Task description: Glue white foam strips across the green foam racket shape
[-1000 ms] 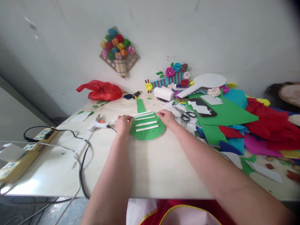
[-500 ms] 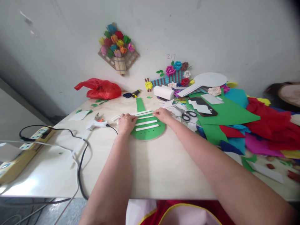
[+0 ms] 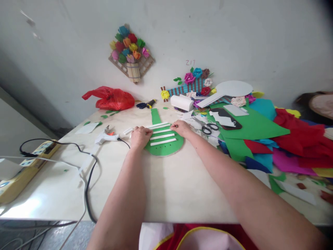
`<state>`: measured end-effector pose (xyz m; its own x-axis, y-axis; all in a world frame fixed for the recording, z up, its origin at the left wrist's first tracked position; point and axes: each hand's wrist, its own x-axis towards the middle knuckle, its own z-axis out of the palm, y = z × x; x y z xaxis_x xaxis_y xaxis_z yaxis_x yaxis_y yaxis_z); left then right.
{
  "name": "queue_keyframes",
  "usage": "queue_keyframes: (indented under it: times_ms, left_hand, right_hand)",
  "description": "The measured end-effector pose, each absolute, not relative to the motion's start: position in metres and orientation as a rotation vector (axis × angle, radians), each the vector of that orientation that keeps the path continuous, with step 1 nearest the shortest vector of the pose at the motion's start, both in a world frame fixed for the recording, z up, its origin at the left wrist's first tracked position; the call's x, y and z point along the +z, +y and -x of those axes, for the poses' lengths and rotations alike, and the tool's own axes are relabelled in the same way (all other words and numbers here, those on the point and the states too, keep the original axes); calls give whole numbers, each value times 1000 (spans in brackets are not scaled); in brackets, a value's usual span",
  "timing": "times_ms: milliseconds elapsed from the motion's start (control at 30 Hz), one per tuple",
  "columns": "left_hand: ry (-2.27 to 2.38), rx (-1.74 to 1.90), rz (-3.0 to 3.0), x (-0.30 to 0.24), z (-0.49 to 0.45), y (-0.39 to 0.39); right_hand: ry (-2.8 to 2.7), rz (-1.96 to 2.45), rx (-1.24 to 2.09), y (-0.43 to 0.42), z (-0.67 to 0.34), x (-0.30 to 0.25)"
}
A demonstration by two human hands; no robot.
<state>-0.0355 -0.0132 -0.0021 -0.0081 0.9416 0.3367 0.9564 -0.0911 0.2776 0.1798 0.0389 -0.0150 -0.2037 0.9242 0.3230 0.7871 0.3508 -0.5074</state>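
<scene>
A green round-bodied piece with a long neck lies on the table, a row of small dark marks near its lower edge. Several white paper strips run across it, roughly parallel. My left hand is closed at the left ends of the upper strips, its thumb and finger pressed on one. At the right end of that strip, my right hand pinches with its fingertips. A white glue gun rests left of my left hand, and black-handled scissors lie right of my right hand.
Green sheets and coloured crepe paper crowd the right side. White paper scraps lie beyond my right hand. A red plastic bag sits at the back left. A power strip and black cable are at left.
Both hands stay almost in place over the green piece. The right fingertips have shifted very slightly, and the upper strip's right end shows more clearly.
</scene>
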Motion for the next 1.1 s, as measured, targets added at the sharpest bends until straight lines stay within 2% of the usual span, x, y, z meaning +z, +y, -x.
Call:
queue_keyframes:
  times_ms: [400,1100]
  left_hand:
    - [-2070,-687,2231,-2,37,-14]
    - [-2078,-687,2241,0,37,-16]
  right_hand:
    - [-2036,1432,475,33,-185,-8]
    - [-2053,1389,434,32,-186,-12]
